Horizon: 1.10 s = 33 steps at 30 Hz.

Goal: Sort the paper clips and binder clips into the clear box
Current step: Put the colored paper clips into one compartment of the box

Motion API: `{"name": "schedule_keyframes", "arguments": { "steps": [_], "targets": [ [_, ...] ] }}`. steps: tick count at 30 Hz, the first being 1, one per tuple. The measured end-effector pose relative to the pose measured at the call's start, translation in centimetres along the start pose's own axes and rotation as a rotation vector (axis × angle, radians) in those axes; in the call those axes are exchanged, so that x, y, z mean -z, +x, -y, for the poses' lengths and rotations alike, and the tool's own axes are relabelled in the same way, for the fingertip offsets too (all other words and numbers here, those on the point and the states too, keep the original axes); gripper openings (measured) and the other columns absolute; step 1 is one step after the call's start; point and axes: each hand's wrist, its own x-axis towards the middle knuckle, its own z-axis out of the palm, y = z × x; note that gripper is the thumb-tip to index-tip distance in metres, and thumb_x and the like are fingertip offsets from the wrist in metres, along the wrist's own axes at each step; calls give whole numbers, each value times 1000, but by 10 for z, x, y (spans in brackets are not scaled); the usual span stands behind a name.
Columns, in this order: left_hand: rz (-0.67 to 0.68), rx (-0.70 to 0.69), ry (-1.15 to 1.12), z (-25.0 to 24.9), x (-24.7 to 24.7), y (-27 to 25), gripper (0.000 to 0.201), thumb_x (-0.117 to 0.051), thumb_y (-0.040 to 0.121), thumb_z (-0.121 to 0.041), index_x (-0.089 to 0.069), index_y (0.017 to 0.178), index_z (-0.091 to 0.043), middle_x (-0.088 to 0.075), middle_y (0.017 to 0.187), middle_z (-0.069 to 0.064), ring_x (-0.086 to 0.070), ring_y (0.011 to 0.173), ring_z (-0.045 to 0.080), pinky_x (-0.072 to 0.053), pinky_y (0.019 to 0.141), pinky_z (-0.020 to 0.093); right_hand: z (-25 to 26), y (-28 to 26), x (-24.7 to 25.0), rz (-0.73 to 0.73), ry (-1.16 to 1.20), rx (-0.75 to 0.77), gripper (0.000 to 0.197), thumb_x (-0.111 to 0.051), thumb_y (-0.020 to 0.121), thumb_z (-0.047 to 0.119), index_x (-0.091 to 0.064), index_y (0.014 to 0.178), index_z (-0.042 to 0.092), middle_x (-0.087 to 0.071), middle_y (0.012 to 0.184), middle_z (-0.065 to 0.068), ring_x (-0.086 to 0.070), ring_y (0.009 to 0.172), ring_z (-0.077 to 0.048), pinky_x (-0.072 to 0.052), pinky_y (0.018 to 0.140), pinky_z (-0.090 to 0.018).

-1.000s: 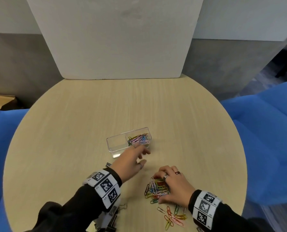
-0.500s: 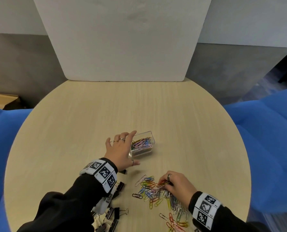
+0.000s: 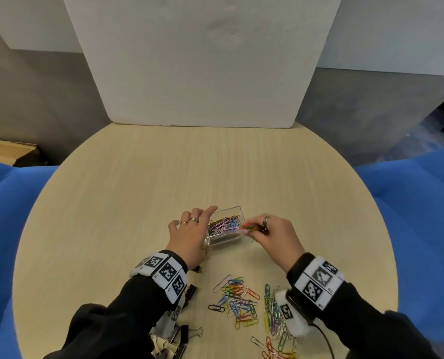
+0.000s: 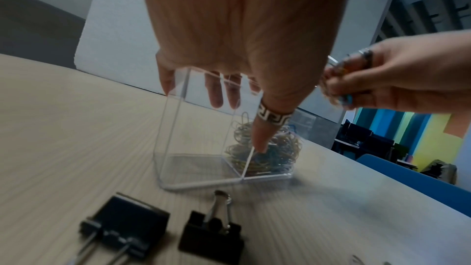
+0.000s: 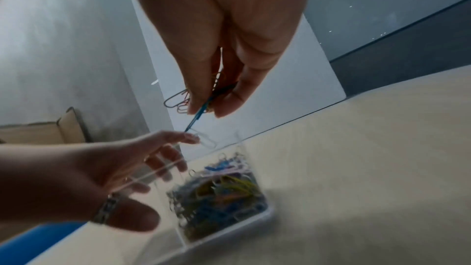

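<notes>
Colourful paper clips (image 3: 250,226) pinched tight in my right hand (image 3: 275,237) hang by the rim of the clear box (image 3: 228,241) my left hand (image 3: 189,234) grips, so I think some may drop outside

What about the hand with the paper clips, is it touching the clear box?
Apart. The right wrist view shows the right hand pinching paper clips above the clear box, with bare background between its fingers and the rim.

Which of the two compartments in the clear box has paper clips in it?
The compartment nearer the right hand, piled with coloured paper clips; the other compartment under the left hand looks bare.
</notes>
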Motion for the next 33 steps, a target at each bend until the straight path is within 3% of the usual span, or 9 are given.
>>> {"name": "schedule_keyframes", "arguments": {
  "steps": [5, 9, 14, 17, 20, 23, 26, 29, 33],
  "targets": [
    [-36, 7, 27, 0, -3, 0, 83, -57, 84, -20, -3, 145, -35, -31, 134, -3, -31, 122, 19, -28, 99, 39, 20, 30, -24, -107, 79, 5, 17, -67, 82, 11, -71, 98, 13, -65, 88, 4, -55, 76, 5, -38, 71, 2],
    [-56, -2, 22, 1, -4, -1, 82, -56, 85, -18, -3, 145, -35, -30, 136, -4, -31, 124, 18, -27, 100, 39, 10, 28, -43, -25, -119, 69, 27, -63, 82, 8, -68, 106, 19, -67, 107, 2, -58, 98, -12, -43, 91, -21],
    [-71, -10, 24, 2, -5, 0, 83, -57, 85, -18, -2, 145, -36, -29, 138, -5, -30, 126, 18, -27, 101, 39, -4, 26, -33, -41, -290, 174, 32, -63, 83, 37, -62, 114, 31, -63, 112, 13, -52, 102, -13, -22, 88, -18],
    [-77, -10, 22, 2, -5, 0, 83, -58, 85, -19, -3, 145, -35, -30, 138, -4, -31, 126, 18, -27, 100, 39, -10, 24, -22, -87, -370, 332, 25, -65, 79, 40, -67, 98, 25, -66, 99, 10, -55, 89, -11, -25, 91, -30],
    [-79, -14, 20, 2, -5, -1, 83, -57, 85, -19, -3, 145, -35, -30, 138, -5, -30, 126, 18, -27, 100, 38, -13, 20, -26, -36, -530, 453, 33, -50, 77, 52, -67, 95, 30, -67, 94, 13, -55, 91, -9, -24, 83, -33],
    [-80, -18, 25, 2, -5, -1, 82, -56, 86, -19, -2, 145, -36, -29, 138, -6, -30, 126, 17, -27, 100, 37, -19, 19, -40, 12, -618, 546, 37, -63, 73, 50, -63, 107, 35, -65, 103, 13, -41, 99, -10, -27, 82, -36],
    [-77, -16, 26, 2, -5, -1, 82, -57, 86, -19, -2, 145, -36, -29, 138, -6, -30, 126, 17, -28, 100, 37, -20, 22, -42, -75, -709, 572, 34, -76, 65, 43, -68, 97, 34, -66, 95, 12, -42, 94, -13, -25, 76, -35],
    [-76, -16, 24, 2, -5, -1, 84, -57, 85, -18, -2, 145, -35, -30, 138, -5, -30, 126, 17, -28, 99, 37, -23, 26, -38, -138, -753, 563, 30, -79, 63, 41, -70, 90, 33, -66, 91, 11, -47, 90, -14, -27, 75, -35],
    [-85, -13, 0, 2, -6, -1, 82, -57, 86, -18, -4, 145, -36, -31, 137, -5, -31, 125, 17, -27, 98, 37, -16, 23, -45, -111, -721, 587, 45, -74, 66, 41, -62, 108, 33, -64, 102, 12, -42, 93, -13, -34, 78, -36]
  ]
}}
